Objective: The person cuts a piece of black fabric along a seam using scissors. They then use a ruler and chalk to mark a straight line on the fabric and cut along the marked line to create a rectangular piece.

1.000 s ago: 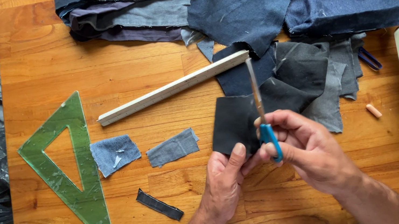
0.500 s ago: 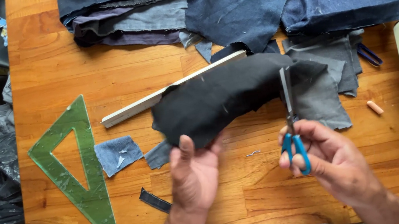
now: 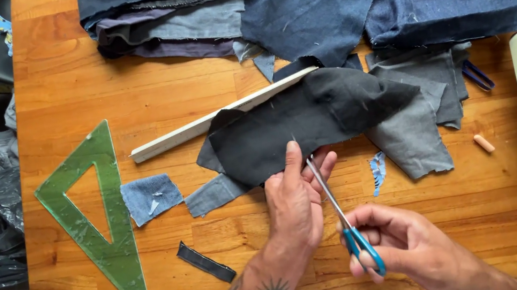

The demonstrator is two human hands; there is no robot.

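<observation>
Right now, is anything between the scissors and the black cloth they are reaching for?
Nothing visible: the scissors in the right hand point their tips at the edge of the black cloth, which the left hand pins to the wooden table.

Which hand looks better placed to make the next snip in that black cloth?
Right, probably. The right hand holds the blue-handled scissors, their blades pointing at the black cloth's near edge. The left hand lies flat, pinning that edge down.
</observation>
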